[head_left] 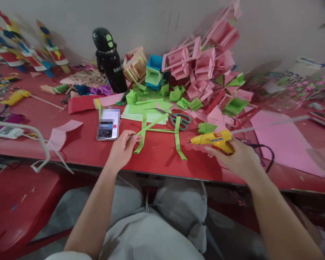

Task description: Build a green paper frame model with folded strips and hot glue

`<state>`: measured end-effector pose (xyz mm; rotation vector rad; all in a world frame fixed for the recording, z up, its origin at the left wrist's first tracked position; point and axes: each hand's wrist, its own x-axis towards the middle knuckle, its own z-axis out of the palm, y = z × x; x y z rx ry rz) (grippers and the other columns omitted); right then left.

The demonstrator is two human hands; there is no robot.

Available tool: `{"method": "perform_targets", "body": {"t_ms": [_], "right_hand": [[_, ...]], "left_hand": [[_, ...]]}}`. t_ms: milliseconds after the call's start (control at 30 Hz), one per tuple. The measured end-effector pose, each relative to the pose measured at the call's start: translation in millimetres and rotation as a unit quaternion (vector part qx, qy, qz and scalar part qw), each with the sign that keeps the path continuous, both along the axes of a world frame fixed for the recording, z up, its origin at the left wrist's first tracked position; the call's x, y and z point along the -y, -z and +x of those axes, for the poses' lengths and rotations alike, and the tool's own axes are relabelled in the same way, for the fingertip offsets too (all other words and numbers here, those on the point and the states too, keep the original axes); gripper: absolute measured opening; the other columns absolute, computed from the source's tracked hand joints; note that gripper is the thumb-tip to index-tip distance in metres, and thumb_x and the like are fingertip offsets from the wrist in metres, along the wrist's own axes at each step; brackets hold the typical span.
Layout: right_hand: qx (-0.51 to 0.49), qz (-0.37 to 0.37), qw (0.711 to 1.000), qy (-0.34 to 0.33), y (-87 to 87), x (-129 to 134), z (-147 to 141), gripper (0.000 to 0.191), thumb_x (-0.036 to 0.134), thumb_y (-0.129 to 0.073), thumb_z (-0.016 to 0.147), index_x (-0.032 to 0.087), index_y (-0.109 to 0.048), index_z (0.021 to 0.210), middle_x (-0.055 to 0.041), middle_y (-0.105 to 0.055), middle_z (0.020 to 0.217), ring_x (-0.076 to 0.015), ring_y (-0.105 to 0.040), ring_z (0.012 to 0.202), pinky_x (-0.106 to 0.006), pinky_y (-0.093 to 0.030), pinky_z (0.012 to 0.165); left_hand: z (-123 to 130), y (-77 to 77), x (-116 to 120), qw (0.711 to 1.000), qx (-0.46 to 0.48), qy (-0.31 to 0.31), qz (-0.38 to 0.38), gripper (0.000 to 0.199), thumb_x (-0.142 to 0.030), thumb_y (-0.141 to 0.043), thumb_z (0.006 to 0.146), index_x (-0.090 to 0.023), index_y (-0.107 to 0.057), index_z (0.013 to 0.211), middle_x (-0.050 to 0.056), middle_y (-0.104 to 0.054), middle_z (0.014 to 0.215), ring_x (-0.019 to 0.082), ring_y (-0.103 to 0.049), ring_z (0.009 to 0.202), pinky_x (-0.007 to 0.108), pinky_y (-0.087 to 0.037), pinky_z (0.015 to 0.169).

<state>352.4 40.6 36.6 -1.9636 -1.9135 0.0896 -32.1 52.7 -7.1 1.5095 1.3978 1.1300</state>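
Observation:
Between the thumb and fingers of my left hand [123, 148] is a green paper strip [154, 124], slanting up to the right. It passes over a green paper frame [162, 131], which has two bent uprights joined by a thin crossbar and lies on the red table [157, 164]. My right hand [239, 157] is wrapped around a yellow glue gun [212, 140]. Its nozzle points left, just right of the frame's right upright, and a clear glue stick [273, 124] sticks out of its back. Grey scissors [180, 121] lie behind the frame.
A phone [108, 124] lies left of the frame, with a black bottle [111, 65] behind it. Pink paper boxes [203, 61] and folded green pieces [176, 94] crowd the back. Pink sheets [284, 144] lie at right; another yellow glue gun [17, 96] is far left.

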Motion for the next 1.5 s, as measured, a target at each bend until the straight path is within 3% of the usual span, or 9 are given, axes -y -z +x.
{"method": "perform_targets", "body": {"t_ms": [267, 433, 567, 867, 967, 1033, 1233, 1333, 1500], "right_hand": [[-0.081, 0.116, 0.990, 0.020, 44.3, 10.9, 2.2, 0.045, 0.062, -0.058, 0.089, 0.020, -0.065, 0.102, -0.0142, -0.072, 0.094, -0.0318, -0.069, 0.089, -0.042, -0.053, 0.079], [-0.066, 0.166, 0.983, 0.034, 45.0, 3.5, 0.4, 0.041, 0.061, -0.061, 0.088, 0.020, -0.065, 0.094, -0.0139, -0.070, 0.094, -0.0312, -0.067, 0.089, -0.045, -0.053, 0.083], [-0.057, 0.194, 0.978, 0.047, 41.7, 5.0, -0.7, 0.042, 0.061, -0.066, 0.085, 0.020, -0.066, 0.096, -0.0129, -0.069, 0.096, -0.0308, -0.065, 0.091, -0.046, -0.053, 0.086], [-0.105, 0.258, 0.957, 0.079, 42.6, 42.4, -9.8, 0.033, 0.045, -0.069, 0.088, 0.020, -0.066, 0.109, -0.0127, -0.068, 0.103, -0.0274, -0.066, 0.089, -0.046, -0.057, 0.084], [-0.187, 0.196, 0.962, 0.022, 34.7, 42.6, -23.3, 0.026, 0.042, -0.061, 0.095, 0.021, -0.068, 0.109, -0.0122, -0.071, 0.104, -0.0256, -0.069, 0.087, -0.044, -0.059, 0.080], [-0.216, 0.136, 0.965, -0.051, 24.6, 34.2, -35.8, 0.027, 0.039, -0.058, 0.098, 0.023, -0.069, 0.115, -0.0125, -0.072, 0.114, -0.0260, -0.070, 0.096, -0.043, -0.059, 0.084], [-0.188, 0.063, 0.952, -0.235, -1.6, -3.0, -75.6, 0.031, 0.034, -0.057, 0.100, 0.025, -0.069, 0.127, -0.0105, -0.070, 0.128, -0.0245, -0.069, 0.110, -0.041, -0.057, 0.095], [-0.166, 0.041, 0.943, -0.286, -5.9, -17.2, -88.3, 0.028, 0.032, -0.057, 0.100, 0.024, -0.073, 0.122, -0.0095, -0.073, 0.123, -0.0248, -0.067, 0.115, -0.042, -0.053, 0.101], [-0.132, -0.003, 0.927, -0.350, -13.0, -37.5, -101.2, 0.021, 0.031, -0.060, 0.099, 0.023, -0.078, 0.106, -0.0075, -0.078, 0.106, -0.0242, -0.069, 0.102, -0.042, -0.052, 0.097]], "left_hand": [[-1.6, -2.0, 0.5, 1.000, 0.007, 0.009, 0.014, 0.028, -0.048, -0.055, 0.101, -0.022, -0.058, 0.108, 0.011, -0.076, 0.110, 0.024, -0.074, 0.104, 0.038, -0.059, 0.089], [-4.2, -2.5, -0.4, 0.993, -0.091, -0.015, 0.072, 0.024, -0.043, -0.059, 0.099, -0.022, -0.068, 0.106, 0.007, -0.074, 0.104, 0.021, -0.072, 0.094, 0.033, -0.056, 0.080], [-5.0, -3.5, -1.0, 0.987, -0.113, -0.022, 0.111, 0.021, -0.040, -0.061, 0.098, -0.023, -0.072, 0.104, 0.006, -0.071, 0.105, 0.019, -0.068, 0.094, 0.031, -0.056, 0.079], [-6.1, -5.5, 0.7, 0.988, -0.108, -0.018, 0.113, 0.020, -0.037, -0.063, 0.097, -0.023, -0.075, 0.104, 0.008, -0.072, 0.105, 0.021, -0.067, 0.096, 0.034, -0.056, 0.086], [-5.8, -6.9, 0.4, 0.987, -0.109, -0.011, 0.121, 0.019, -0.035, -0.064, 0.096, -0.023, -0.076, 0.104, 0.007, -0.072, 0.103, 0.021, -0.068, 0.095, 0.035, -0.056, 0.086], [-5.2, -8.1, 0.3, 0.986, -0.113, -0.003, 0.126, 0.018, -0.033, -0.065, 0.096, -0.023, -0.077, 0.104, 0.007, -0.072, 0.103, 0.021, -0.068, 0.095, 0.035, -0.055, 0.086], [-3.5, -11.0, 2.7, 0.988, -0.103, 0.007, 0.119, 0.017, -0.034, -0.067, 0.094, -0.024, -0.079, 0.100, 0.007, -0.073, 0.101, 0.021, -0.068, 0.094, 0.033, -0.056, 0.083], [-4.1, -11.1, 3.0, 0.988, -0.098, 0.006, 0.118, 0.017, -0.034, -0.068, 0.094, -0.024, -0.080, 0.099, 0.007, -0.073, 0.101, 0.021, -0.069, 0.093, 0.032, -0.057, 0.083], [-4.3, -10.4, 1.9, 0.989, -0.098, 0.001, 0.113, 0.018, -0.037, -0.069, 0.093, -0.025, -0.081, 0.099, 0.007, -0.074, 0.101, 0.021, -0.069, 0.094, 0.033, -0.058, 0.084]]}}
